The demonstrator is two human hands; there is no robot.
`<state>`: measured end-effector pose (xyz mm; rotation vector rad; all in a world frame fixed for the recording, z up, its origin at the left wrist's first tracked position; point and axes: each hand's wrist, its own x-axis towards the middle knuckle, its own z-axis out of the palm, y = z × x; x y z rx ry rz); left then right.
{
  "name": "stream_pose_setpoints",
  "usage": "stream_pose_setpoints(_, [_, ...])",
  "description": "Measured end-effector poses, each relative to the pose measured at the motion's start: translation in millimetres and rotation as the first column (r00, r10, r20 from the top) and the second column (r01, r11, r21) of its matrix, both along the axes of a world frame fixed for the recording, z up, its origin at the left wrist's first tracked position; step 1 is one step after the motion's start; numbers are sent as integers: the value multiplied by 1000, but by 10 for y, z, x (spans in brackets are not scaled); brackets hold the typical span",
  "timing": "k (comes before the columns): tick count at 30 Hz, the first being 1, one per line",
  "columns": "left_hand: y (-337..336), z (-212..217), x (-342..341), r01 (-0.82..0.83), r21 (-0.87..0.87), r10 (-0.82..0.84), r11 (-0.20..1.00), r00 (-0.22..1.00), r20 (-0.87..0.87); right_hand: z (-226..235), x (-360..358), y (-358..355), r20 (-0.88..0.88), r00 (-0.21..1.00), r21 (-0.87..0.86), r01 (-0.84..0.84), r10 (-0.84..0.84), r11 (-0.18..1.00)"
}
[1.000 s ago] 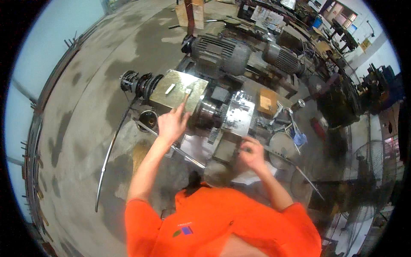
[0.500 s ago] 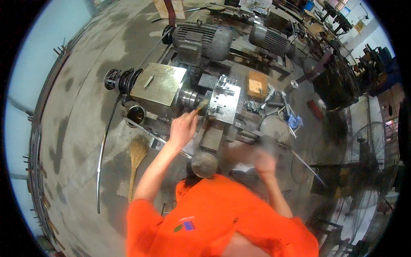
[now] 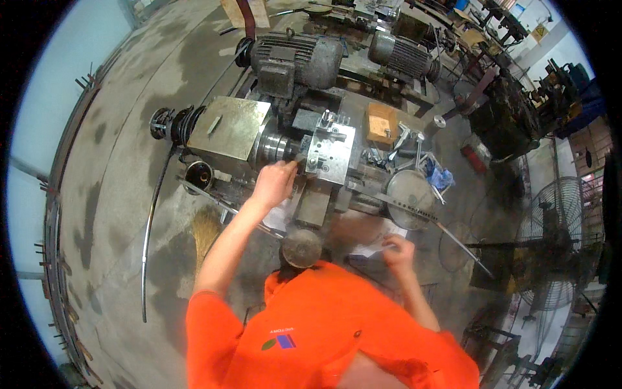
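Observation:
My left hand (image 3: 275, 183) reaches over the front of a small lathe, its fingers closed round a small brush (image 3: 300, 157) with tan bristles. The brush tip lies between the shiny round spindle nose (image 3: 272, 148) and the silver tool block (image 3: 332, 154); its handle is hidden in my fist. My right hand (image 3: 398, 251) hangs nearer me, right of the round knob (image 3: 302, 248). Its fingers are curled together beside a pale sheet (image 3: 376, 241); anything inside them is too small to make out.
A round grey plate (image 3: 408, 194), a wooden box (image 3: 382, 123), loose wrenches (image 3: 408, 139) and a blue rag (image 3: 442, 177) lie right of the tool block. Behind stand electric motors (image 3: 295, 58). A straw broom (image 3: 205, 233) and long rod (image 3: 148, 259) are at left, a fan (image 3: 560, 207) at right.
My left hand has shifted slightly left and up with the brush, which is now more hidden. My right hand, blurred before, has come lower and its fingers show curled. The whole view has moved slightly.

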<state>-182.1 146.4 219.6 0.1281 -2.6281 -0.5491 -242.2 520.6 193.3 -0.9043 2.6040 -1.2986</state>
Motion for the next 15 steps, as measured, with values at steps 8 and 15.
stream_pose_setpoints(8, [-336,574,167,-239,-106,219,965,961,-171,25,34,20,15,1000,-6,17,-17,1000])
stream_pose_setpoints(15, [-918,475,595,-400,-344,447,850,892,67,96,70,12,10,999,41,44,-45,998])
